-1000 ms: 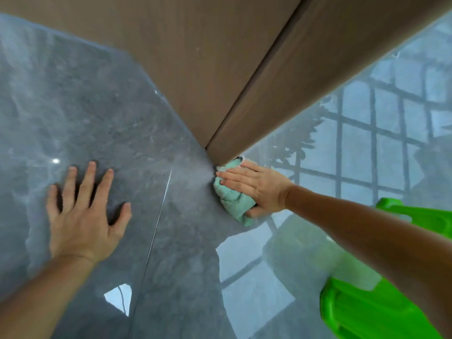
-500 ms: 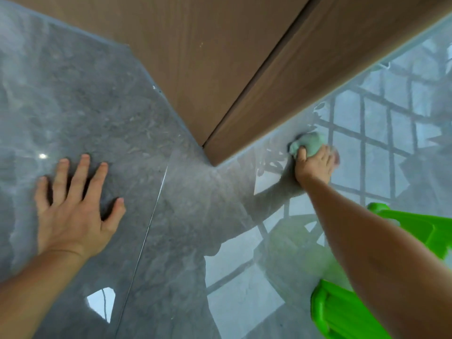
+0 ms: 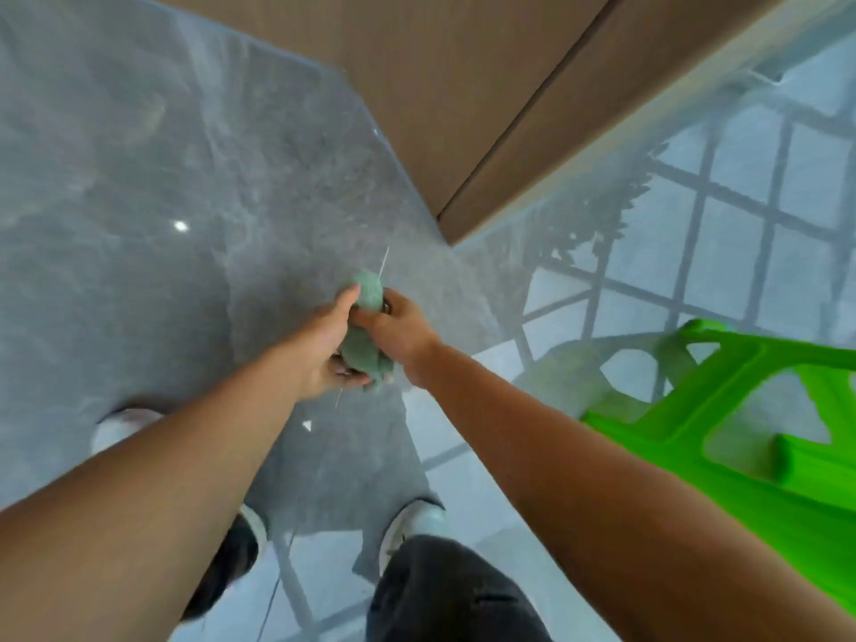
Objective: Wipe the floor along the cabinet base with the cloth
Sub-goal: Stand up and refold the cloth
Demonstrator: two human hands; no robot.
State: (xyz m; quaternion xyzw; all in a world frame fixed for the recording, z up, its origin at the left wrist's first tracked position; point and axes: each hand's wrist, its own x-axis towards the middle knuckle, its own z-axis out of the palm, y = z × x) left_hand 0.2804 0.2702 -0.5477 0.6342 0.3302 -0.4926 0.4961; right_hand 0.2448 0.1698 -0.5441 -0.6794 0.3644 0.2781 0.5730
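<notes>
A pale green cloth (image 3: 366,317) is bunched up in the air above the glossy grey floor (image 3: 185,178), held between both hands. My left hand (image 3: 326,345) grips its lower part from the left, with the thumb up along the cloth. My right hand (image 3: 400,333) grips it from the right. The brown wooden cabinet (image 3: 440,85) rises at the top, and its corner at the base (image 3: 451,240) meets the floor just beyond the hands.
A bright green plastic stool (image 3: 741,433) stands close at the right. My shoes (image 3: 412,525) and dark trouser legs (image 3: 454,590) are at the bottom. A tile joint (image 3: 384,261) runs across the floor under the hands.
The right hand lifted the cloth off the floor by the cabinet base and brought it to the middle. The left hand left the floor and took hold of the cloth. The view rose.
</notes>
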